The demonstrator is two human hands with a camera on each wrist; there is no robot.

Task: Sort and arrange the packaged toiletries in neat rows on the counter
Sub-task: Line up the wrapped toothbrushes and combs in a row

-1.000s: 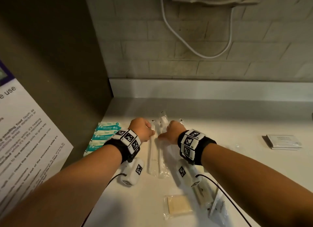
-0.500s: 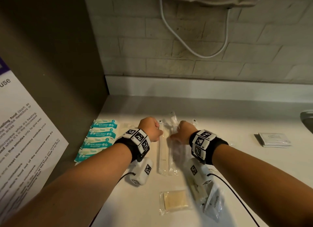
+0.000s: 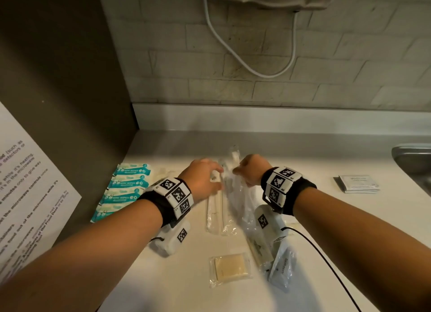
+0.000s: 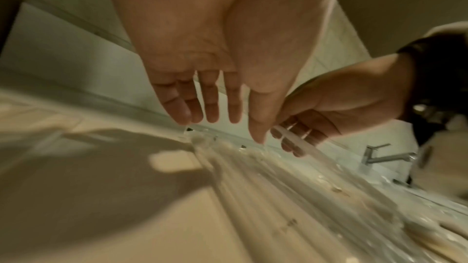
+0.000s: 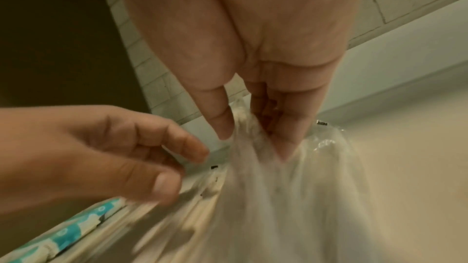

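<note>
Two long clear toothbrush packets (image 3: 213,216) lie side by side mid-counter, lengthwise away from me. My right hand (image 3: 236,172) pinches the far end of another clear packet (image 3: 240,202) between thumb and fingers; the right wrist view shows this pinch (image 5: 250,137) on the crinkled plastic (image 5: 278,197). My left hand (image 3: 218,179) hovers just left of it over the lying packets (image 4: 291,197), fingers (image 4: 210,111) loose and holding nothing. A row of teal wipe packs (image 3: 128,188) sits at the left. Nearer me lie a soap packet (image 3: 231,268) and a toothpaste packet (image 3: 282,267).
A dark cabinet side (image 3: 70,102) walls the counter's left end, with a printed notice (image 3: 28,195) in front of it. White sachets (image 3: 358,183) lie stacked at the right, near a steel sink (image 3: 415,162). A tiled wall with a white cable (image 3: 233,53) stands behind.
My left hand has uncurled from the packets and now holds nothing. My right hand has pulled a clear packet's end up and slightly right. The head view has shifted left.
</note>
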